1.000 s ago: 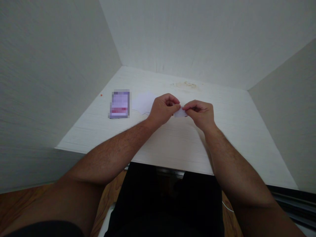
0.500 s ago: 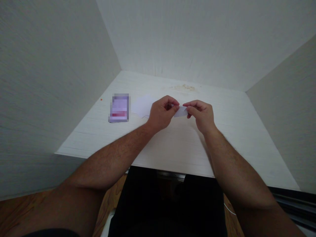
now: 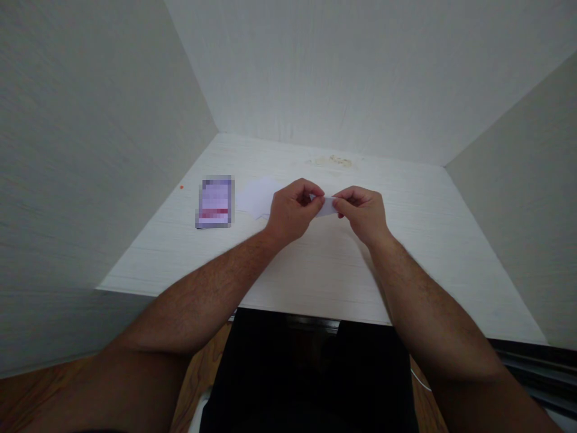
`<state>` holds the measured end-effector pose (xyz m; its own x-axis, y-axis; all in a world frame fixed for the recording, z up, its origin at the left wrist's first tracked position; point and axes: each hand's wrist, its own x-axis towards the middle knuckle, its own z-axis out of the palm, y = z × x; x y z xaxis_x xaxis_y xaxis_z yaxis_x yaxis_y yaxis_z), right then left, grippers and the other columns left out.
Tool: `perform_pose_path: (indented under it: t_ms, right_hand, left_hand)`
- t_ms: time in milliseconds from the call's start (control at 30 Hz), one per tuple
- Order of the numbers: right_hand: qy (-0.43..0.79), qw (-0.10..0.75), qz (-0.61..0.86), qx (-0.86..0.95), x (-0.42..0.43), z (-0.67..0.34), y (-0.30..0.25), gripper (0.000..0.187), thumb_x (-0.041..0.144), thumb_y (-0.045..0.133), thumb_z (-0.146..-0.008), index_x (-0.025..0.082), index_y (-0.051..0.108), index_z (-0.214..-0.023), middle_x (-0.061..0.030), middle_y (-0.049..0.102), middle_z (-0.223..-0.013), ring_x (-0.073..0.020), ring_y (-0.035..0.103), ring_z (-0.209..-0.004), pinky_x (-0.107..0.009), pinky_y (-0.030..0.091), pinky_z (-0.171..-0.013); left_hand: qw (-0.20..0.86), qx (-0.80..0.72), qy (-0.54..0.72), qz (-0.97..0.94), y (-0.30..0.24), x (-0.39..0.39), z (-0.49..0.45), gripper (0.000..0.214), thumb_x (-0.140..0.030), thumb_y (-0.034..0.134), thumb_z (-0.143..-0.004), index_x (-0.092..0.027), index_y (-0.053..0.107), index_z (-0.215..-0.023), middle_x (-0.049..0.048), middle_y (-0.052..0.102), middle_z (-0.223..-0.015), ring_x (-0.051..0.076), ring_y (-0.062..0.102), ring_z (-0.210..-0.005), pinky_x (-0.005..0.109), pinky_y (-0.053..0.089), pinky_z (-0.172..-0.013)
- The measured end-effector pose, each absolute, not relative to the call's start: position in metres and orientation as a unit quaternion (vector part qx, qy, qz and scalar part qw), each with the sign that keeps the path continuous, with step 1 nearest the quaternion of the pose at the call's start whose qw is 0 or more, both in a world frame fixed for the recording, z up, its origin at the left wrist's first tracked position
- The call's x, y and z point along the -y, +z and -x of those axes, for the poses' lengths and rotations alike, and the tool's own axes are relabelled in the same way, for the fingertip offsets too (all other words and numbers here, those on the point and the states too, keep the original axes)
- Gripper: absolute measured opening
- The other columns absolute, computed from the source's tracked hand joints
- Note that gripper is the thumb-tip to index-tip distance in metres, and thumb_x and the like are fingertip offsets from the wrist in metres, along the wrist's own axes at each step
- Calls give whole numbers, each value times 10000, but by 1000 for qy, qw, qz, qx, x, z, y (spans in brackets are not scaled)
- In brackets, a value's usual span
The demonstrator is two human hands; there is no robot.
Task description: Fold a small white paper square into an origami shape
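A small piece of white paper [image 3: 325, 208] is stretched between my two hands, a little above the table. My left hand [image 3: 295, 210] pinches its left end between thumb and forefinger. At the other end, my right hand [image 3: 362, 209] grips the paper with thumb and fingertips. Just left of my left hand, some white paper sheets [image 3: 256, 195] lie on the table, partly hidden behind that hand.
A pixelated purple-and-red item [image 3: 215, 201] lies on the left of the white table [image 3: 311, 276]. A tiny orange speck [image 3: 181, 187] is near the left wall. Pale brown marks [image 3: 339, 161] show at the back. Walls enclose the left, back and right sides.
My right hand has shifted slightly left, closer to my left hand, and less of the paper shows between them. The whole view has tilted a little.
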<state>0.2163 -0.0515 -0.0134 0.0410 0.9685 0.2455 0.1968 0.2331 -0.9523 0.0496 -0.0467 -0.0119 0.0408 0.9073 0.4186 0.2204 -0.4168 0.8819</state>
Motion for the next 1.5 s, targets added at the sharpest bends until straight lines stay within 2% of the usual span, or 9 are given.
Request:
perform_pose_path:
  t_ms: [667,967,1067,1233,1500]
  right_hand:
    - [410,498,504,574,49,-217,-15,72,235,693,-673,185,663,-631,38,581,-502,-79,482,-446,-226,360,-442]
    - [413,489,491,590,51,-216,-15,141,295,732,-690,186,661,-637,40,578,-512,-77,473,-450,-233,350,-444]
    - [390,517,489,585,55,-211,-14,153,303,735,-698,194,651,-631,48,563,-506,-74,452,-459,-230,326,-450]
    - [355,543,494,578,59,-204,-15,176,321,740,-713,202,640,-631,42,587,-550,-81,473,-508,-236,340,-483]
    - [322,550,495,590,62,-200,-18,168,304,719,-754,194,646,-649,47,572,-545,-77,452,-513,-237,337,-496]
  left_hand:
    - [369,-426,525,-637,-18,42,-50,60,-208,700,-712,-190,657,-748,-37,566,-563,80,449,-495,212,332,-464]
    - [391,-415,528,-630,-14,43,-51,109,-166,713,-683,-188,644,-764,-57,534,-547,65,412,-481,204,314,-451]
    - [418,-421,535,-602,-12,44,-53,172,-191,762,-658,-183,655,-792,-71,503,-528,60,406,-476,200,316,-448]
    - [514,-400,540,-533,-14,42,-56,151,-228,777,-663,-169,643,-701,-28,595,-593,76,504,-535,209,394,-488]
    - [560,-365,558,-491,-16,42,-58,119,-188,777,-647,-167,665,-683,-32,596,-596,67,492,-547,203,375,-501]
